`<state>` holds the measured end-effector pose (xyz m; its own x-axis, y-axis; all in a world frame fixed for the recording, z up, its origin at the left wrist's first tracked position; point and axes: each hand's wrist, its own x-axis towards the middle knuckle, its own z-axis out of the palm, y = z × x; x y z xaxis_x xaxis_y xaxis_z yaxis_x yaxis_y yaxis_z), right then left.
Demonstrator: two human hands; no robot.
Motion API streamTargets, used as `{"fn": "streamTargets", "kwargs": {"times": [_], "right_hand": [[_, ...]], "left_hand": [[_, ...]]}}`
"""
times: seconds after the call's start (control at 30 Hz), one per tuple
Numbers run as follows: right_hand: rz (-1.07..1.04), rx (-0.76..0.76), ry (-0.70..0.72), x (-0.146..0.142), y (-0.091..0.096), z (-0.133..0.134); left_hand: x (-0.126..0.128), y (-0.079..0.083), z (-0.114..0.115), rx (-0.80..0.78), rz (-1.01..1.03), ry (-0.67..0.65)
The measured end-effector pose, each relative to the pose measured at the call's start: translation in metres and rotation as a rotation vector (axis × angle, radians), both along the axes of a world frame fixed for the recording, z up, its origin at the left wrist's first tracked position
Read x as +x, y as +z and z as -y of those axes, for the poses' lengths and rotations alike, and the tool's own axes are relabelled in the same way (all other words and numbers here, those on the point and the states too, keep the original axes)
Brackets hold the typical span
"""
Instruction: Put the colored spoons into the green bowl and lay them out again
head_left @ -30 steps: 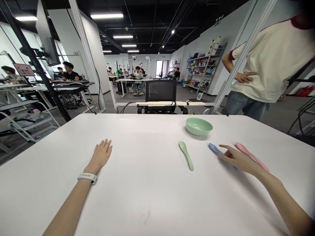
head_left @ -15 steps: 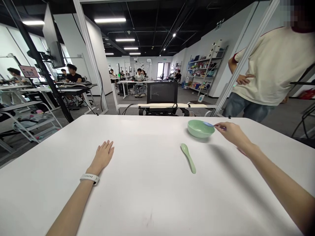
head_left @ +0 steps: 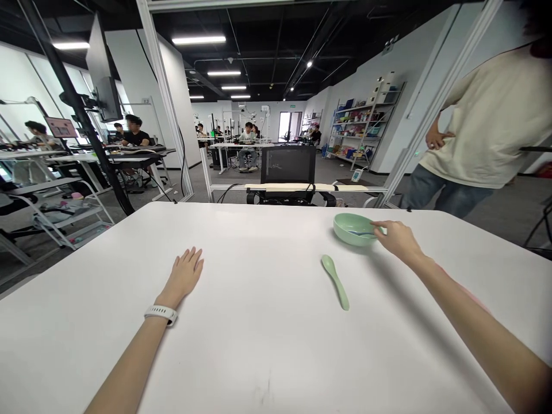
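My left hand lies flat on the table at left, fingers stretched out, holding nothing. A white band circles its wrist. At the far right, my right hand is at the right rim of a light green bowl. Its fingertips look apart, beside the handle end of a blue spoon that rests inside the bowl. Whether they still touch that handle is hard to see. A light green spoon lies on the table in front of the bowl. Something pinkish peeks out behind my right forearm, mostly hidden.
The white table fills the foreground. Beyond its far edge stands a black mesh chair behind a metal frame. A person in a cream shirt stands at the right. Other people sit at desks farther back, and shelves line the right wall.
My right hand has lowered the blue spoon from above the bowl's rim into the bowl, and its fingers have loosened. My left hand stays in place. The view has shifted slightly.
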<state>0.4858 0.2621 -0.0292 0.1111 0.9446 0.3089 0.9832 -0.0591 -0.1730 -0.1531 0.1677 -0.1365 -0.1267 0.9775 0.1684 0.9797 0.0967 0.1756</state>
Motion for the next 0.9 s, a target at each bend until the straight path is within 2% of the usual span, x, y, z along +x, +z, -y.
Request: {"fn": "streamTargets", "kwargs": {"times": [0.13,0.2,0.27,0.33,0.4,0.47,0.57,0.7,0.8,0.9], "right_hand": [[-0.168,0.347,-0.039,0.025,-0.03,0.034],[-0.21,0.396,-0.049,0.038,-0.054,0.053],[-0.219,0.332,-0.014,0.047,-0.08,0.069],[-0.206,0.197,0.028,0.051,-0.103,0.08],[-0.185,0.07,0.04,0.052,-0.119,0.084],[-0.16,0.008,0.044,0.05,-0.128,0.083],[-0.148,-0.009,0.065,0.05,-0.128,0.081],[-0.239,0.022,0.037,0.051,-0.115,0.084],[-0.267,0.159,-0.02,0.048,-0.097,0.082],[-0.23,0.266,-0.052,0.039,-0.068,0.069]], "left_hand": [[0.001,0.0,0.001,0.03,-0.007,-0.001],[0.001,-0.001,0.0,0.028,-0.008,0.002],[0.0,-0.002,-0.001,0.028,-0.011,0.005],[-0.002,-0.003,-0.001,0.04,-0.017,0.003],[-0.004,-0.002,-0.002,0.048,-0.019,-0.004],[-0.007,-0.001,-0.002,0.036,-0.02,-0.009],[-0.007,0.002,-0.002,0.005,-0.025,-0.001],[-0.004,0.005,-0.002,-0.029,-0.02,0.006],[-0.002,0.004,-0.002,-0.022,-0.015,0.012],[-0.002,0.0,-0.003,0.017,-0.017,0.007]]}}
